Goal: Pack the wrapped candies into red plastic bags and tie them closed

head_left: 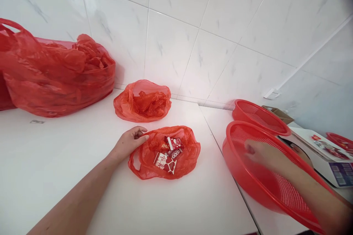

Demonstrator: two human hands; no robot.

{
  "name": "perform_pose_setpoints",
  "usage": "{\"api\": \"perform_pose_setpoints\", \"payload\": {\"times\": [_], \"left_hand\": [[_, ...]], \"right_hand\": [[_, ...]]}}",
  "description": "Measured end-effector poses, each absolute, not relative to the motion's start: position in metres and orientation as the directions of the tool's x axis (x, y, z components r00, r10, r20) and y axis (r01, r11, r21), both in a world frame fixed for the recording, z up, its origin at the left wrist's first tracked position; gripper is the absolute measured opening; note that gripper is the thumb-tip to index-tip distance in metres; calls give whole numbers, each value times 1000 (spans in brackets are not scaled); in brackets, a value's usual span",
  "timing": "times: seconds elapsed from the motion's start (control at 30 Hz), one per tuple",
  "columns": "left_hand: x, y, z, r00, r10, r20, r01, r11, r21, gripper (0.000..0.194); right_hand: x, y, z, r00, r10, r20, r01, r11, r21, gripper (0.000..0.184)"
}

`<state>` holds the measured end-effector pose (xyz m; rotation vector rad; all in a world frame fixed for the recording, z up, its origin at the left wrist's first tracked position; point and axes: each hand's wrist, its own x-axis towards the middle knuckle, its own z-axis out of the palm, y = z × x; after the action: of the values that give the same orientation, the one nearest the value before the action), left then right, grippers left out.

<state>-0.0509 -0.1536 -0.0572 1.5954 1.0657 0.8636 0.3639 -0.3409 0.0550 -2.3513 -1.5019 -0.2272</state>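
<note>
My left hand (132, 141) pinches the left rim of a red plastic bag (190, 154), thumb and fingers closed on the thin film. The bag stands open on the white table, with several small printed packets (166, 163) in white, red and orange inside. Over on the right, my right hand (257, 150) is inside a large red plastic colander (233, 154). Its fingers are curled and slightly blurred; whatever they may hold is hidden.
A smaller open red bag (143, 106) stands behind, near the tiled wall. A large bulging red bag (60, 77) fills the back left. Behind the colander are another red colander (259, 115) and a white device with a keypad (342, 174). A seam crosses the table (209, 191).
</note>
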Motion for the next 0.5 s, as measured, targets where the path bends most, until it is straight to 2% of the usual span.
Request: {"api": "perform_pose_setpoints", "payload": {"times": [0.07,0.13,0.2,0.37,0.43,0.5], "left_hand": [[-51,-154,-58,370,929,34,223,-124,967,42],[-52,-153,-58,371,928,35,223,-126,967,42],[-52,-153,-59,365,930,41,229,-132,965,42],[-53,-152,-62,354,933,69,249,-165,954,41],[-52,-152,-63,359,931,67,244,-163,956,41],[-52,-153,-63,362,930,68,236,-162,958,40]], "right_hand": [[347,-335,77,372,904,212,928,-361,-92,15],[317,-329,93,316,900,301,948,-310,-67,15],[278,-324,98,209,919,335,978,-195,-75,15],[191,-304,68,-221,949,225,968,241,-66,11],[173,-289,49,-311,937,158,944,324,-68,11],[165,-274,33,-321,937,137,941,332,-65,14]]}}
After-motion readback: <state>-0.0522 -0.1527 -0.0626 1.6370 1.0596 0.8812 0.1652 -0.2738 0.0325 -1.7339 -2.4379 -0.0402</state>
